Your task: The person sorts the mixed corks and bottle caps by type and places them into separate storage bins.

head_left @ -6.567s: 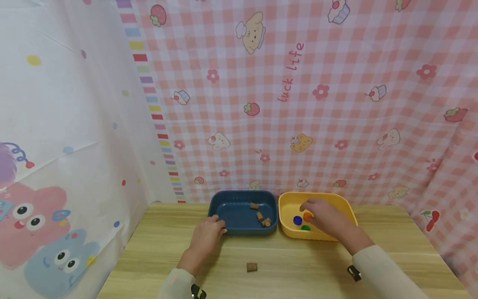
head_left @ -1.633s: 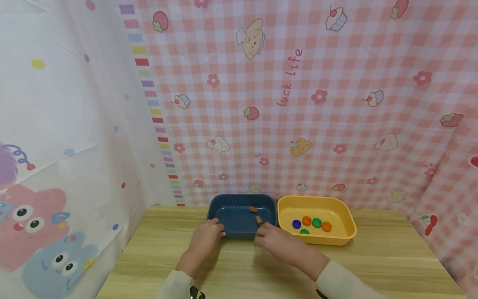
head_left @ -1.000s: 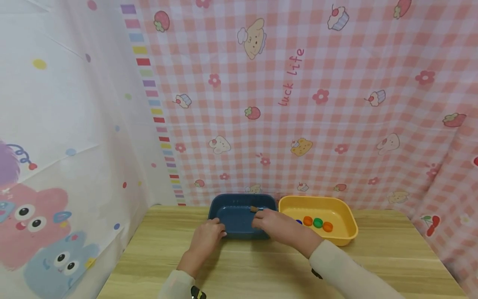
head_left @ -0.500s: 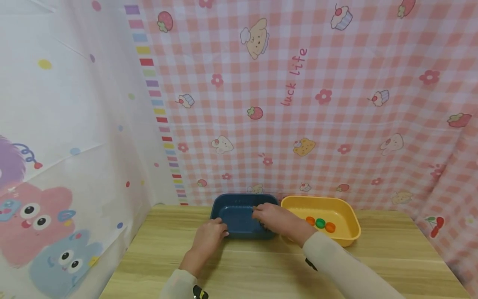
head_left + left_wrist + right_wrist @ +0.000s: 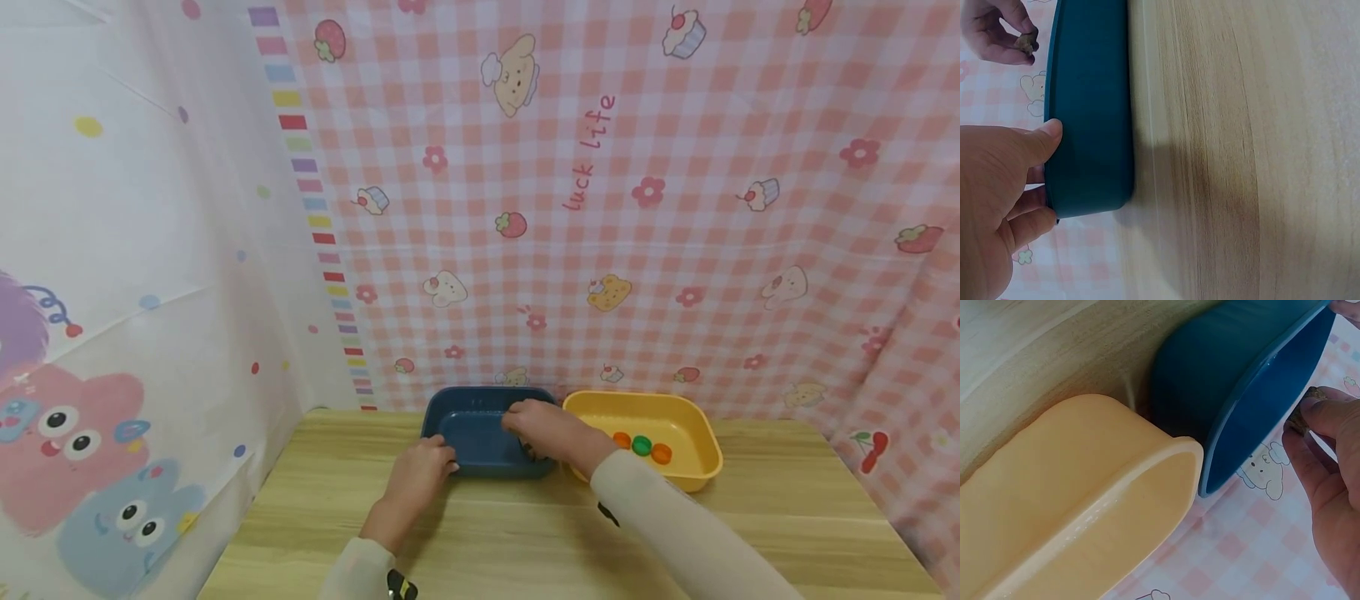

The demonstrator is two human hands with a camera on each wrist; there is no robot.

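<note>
My left hand (image 5: 420,472) grips the near left corner of a dark blue plastic container (image 5: 468,442); in the left wrist view the thumb (image 5: 1050,134) lies on the outer wall and the fingers go over the rim. Over the right part of this container is my right hand (image 5: 543,427), pinching a small brown cork (image 5: 1304,411) between thumb and fingertips. The pinched cork (image 5: 1025,42) also shows above the rim in the left wrist view. More corks (image 5: 534,452) peek out below the right hand, mostly hidden by it.
A yellow container (image 5: 678,425) stands right beside the blue one. In it lie orange (image 5: 661,454) and green (image 5: 641,446) round pieces, some hidden by my right forearm. Both containers stand on a wooden table (image 5: 487,542), in front of a pink checked cloth (image 5: 480,250).
My right hand has gone from the yellow container to the blue one and picked up a cork from its back right. The cork on the table is gone from there. My left hand stays put.
</note>
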